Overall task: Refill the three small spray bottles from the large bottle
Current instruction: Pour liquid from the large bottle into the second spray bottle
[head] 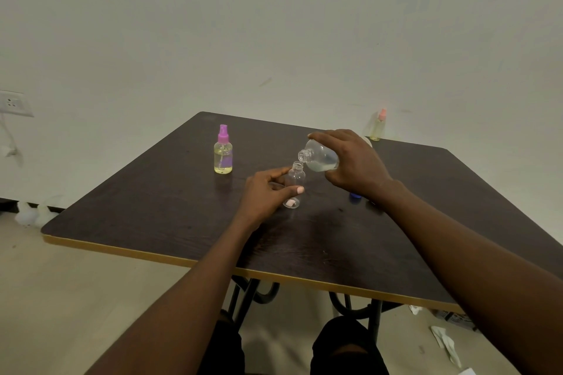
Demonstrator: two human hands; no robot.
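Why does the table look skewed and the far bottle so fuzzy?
Head view: the wide-angle lens likely stretches the table toward the corners; the peach-capped spray bottle at the far edge is soft and washed out against the wall; lighting is dim and even, with faint shadows.

Bare forearms (189, 298), pale pink polished nails (300, 190) on the left grip (265, 195), dark-clothed thighs (347, 347).

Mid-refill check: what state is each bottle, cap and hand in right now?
Large bottle: uncapped, tilted, part full, mouth just above the open small bottle.
Open small bottle: upright, sprayer off, looks empty.
Purple-topped bottle: upright, capped, yellowish liquid inside.
Pink-topped bottle: upright at far edge, capped, yellowish liquid.
Blue cap: off, lying by the right wrist.
Left hand: holds the open small bottle.
Right hand: grips the large bottle.
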